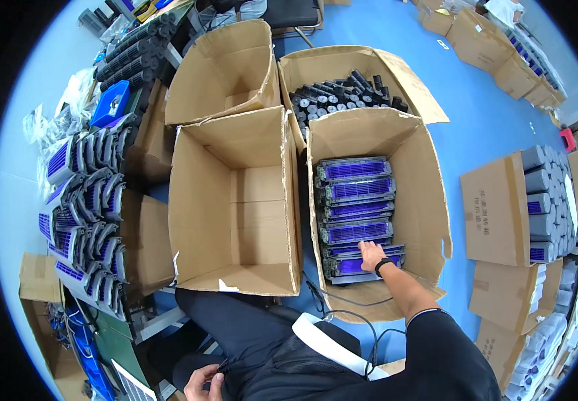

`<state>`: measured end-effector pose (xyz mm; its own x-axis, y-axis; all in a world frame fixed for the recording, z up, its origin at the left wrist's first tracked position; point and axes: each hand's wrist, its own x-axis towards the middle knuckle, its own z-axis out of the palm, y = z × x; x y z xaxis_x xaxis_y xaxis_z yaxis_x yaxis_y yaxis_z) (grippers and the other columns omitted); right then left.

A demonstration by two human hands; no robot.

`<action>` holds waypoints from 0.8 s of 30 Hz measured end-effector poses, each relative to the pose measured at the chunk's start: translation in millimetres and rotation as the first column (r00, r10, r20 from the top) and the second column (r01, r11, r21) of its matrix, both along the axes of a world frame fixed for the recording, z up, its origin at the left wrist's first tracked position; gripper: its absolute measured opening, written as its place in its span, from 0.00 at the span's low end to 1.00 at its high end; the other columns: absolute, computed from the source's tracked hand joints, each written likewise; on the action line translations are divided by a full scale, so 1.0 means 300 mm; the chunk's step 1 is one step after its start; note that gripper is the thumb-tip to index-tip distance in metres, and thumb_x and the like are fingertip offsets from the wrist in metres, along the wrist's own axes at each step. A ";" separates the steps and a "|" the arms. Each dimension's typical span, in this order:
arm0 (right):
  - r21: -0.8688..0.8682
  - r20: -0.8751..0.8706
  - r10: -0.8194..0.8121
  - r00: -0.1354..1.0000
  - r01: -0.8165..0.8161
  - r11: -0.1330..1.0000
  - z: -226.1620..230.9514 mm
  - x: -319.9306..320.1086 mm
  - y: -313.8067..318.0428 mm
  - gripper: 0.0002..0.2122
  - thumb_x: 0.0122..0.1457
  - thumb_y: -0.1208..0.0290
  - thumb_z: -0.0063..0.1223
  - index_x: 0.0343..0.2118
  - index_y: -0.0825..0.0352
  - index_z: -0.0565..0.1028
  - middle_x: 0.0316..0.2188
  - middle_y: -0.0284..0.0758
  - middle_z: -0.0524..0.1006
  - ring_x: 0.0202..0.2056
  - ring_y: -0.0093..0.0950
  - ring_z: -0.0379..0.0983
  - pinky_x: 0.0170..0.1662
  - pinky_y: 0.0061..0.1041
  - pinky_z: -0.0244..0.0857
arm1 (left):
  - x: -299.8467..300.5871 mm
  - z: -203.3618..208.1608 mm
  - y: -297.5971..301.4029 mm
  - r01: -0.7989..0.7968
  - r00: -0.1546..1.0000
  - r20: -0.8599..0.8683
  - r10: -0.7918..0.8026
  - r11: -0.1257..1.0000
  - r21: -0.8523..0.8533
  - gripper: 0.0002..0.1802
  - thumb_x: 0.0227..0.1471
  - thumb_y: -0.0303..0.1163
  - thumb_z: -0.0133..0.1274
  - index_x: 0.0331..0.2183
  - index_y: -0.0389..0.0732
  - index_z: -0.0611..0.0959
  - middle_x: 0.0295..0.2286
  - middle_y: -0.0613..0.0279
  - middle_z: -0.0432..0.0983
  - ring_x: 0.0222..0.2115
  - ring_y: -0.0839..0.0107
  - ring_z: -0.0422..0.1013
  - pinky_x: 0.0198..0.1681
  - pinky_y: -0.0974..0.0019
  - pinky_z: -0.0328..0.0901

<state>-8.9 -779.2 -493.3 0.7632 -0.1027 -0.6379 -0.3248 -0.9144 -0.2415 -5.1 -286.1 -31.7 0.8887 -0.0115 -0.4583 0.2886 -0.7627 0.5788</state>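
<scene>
My right hand (371, 256), with a dark band at its wrist, reaches into the right front cardboard box (419, 170). Its fingers are bent over the edge of a grey plastic housing with a purple grille (350, 266), near the front of a row. Several like housings (359, 232) stand behind it in the same box. Down by my lap, my left hand (203, 384) is curled, thumb close to the fingers, against my dark clothing. Whatever it may hold is hidden.
Beside the working box stands a cardboard box (255, 200) with bare walls; another (225, 63) is behind it. Black cylinders (342, 93) fill the back right box. Housings (85, 220) are stacked on the left bench. A cable (359, 304) crosses near my knees; filled boxes (496, 214) stand right.
</scene>
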 end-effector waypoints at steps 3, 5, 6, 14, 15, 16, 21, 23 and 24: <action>0.033 -0.064 0.059 0.996 -0.057 0.998 -0.016 0.028 -0.038 0.32 0.51 0.67 0.64 0.61 0.67 0.72 0.56 0.46 0.78 0.63 0.43 0.70 0.63 0.45 0.66 | -0.010 0.003 0.011 -0.024 1.000 -0.004 0.024 1.000 0.000 0.12 0.66 0.27 0.60 0.49 0.32 0.86 0.41 0.56 0.85 0.42 0.70 0.79 0.47 0.68 0.73; -0.016 -0.110 0.072 0.991 -0.074 0.997 -0.033 0.042 -0.045 0.32 0.51 0.66 0.63 0.62 0.66 0.72 0.57 0.46 0.78 0.63 0.44 0.70 0.64 0.45 0.66 | -0.014 -0.001 0.022 -0.036 0.999 -0.013 0.036 0.999 0.002 0.12 0.66 0.27 0.60 0.49 0.32 0.86 0.41 0.55 0.85 0.42 0.70 0.79 0.47 0.68 0.73; -0.039 -0.133 0.078 0.988 -0.084 0.996 -0.042 0.049 -0.045 0.33 0.51 0.66 0.63 0.63 0.66 0.72 0.58 0.47 0.78 0.64 0.44 0.70 0.65 0.45 0.66 | -0.015 0.000 0.027 -0.041 0.999 -0.018 0.042 0.999 0.004 0.12 0.66 0.27 0.60 0.49 0.32 0.86 0.41 0.55 0.85 0.42 0.70 0.79 0.47 0.68 0.73; 0.122 -0.041 0.242 0.969 -0.235 0.964 -0.012 0.007 -0.053 0.42 0.40 0.58 0.76 0.63 0.62 0.72 0.55 0.47 0.77 0.61 0.47 0.71 0.60 0.44 0.72 | -0.028 -0.010 0.030 -0.049 0.999 -0.004 0.049 0.999 0.002 0.12 0.66 0.26 0.61 0.49 0.33 0.86 0.41 0.56 0.85 0.41 0.70 0.80 0.47 0.68 0.73; 0.113 -0.122 0.274 0.954 -0.261 0.959 0.002 0.018 -0.035 0.41 0.44 0.60 0.72 0.65 0.62 0.70 0.57 0.48 0.76 0.61 0.46 0.71 0.60 0.44 0.72 | -0.028 -0.021 0.028 -0.055 0.998 0.004 0.055 0.998 -0.006 0.12 0.66 0.26 0.61 0.49 0.33 0.86 0.41 0.56 0.85 0.41 0.70 0.80 0.47 0.68 0.73; 0.090 -0.141 0.272 0.952 -0.261 0.961 -0.028 0.010 -0.020 0.40 0.46 0.62 0.70 0.65 0.61 0.69 0.58 0.48 0.76 0.61 0.46 0.72 0.60 0.44 0.73 | -0.022 -0.024 0.022 -0.043 0.999 0.009 0.043 0.999 -0.010 0.12 0.66 0.26 0.61 0.49 0.33 0.86 0.41 0.56 0.85 0.41 0.70 0.80 0.47 0.68 0.73; 0.128 -0.165 0.259 0.952 -0.240 0.962 -0.033 0.093 -0.044 0.32 0.47 0.71 0.62 0.60 0.66 0.74 0.46 0.50 0.85 0.48 0.47 0.83 0.52 0.45 0.77 | -0.022 -0.040 0.027 0.002 1.000 0.018 -0.001 1.000 -0.020 0.12 0.66 0.26 0.61 0.49 0.33 0.86 0.41 0.56 0.85 0.41 0.70 0.80 0.47 0.68 0.73; 0.113 -0.180 0.268 0.946 -0.251 0.961 -0.013 0.117 -0.063 0.33 0.47 0.71 0.62 0.61 0.67 0.73 0.47 0.51 0.84 0.50 0.48 0.82 0.53 0.45 0.76 | -0.030 -0.051 0.045 -0.018 1.000 -0.010 0.018 1.000 -0.026 0.12 0.66 0.26 0.61 0.49 0.33 0.86 0.41 0.56 0.85 0.41 0.70 0.80 0.47 0.68 0.73; 0.119 -0.139 0.268 0.953 -0.253 0.960 0.014 0.134 -0.080 0.33 0.47 0.71 0.62 0.61 0.67 0.73 0.48 0.51 0.84 0.51 0.48 0.81 0.54 0.45 0.76 | -0.034 -0.052 0.054 -0.035 0.999 -0.019 0.035 0.999 -0.027 0.12 0.66 0.26 0.61 0.49 0.33 0.86 0.41 0.56 0.85 0.41 0.70 0.80 0.47 0.68 0.73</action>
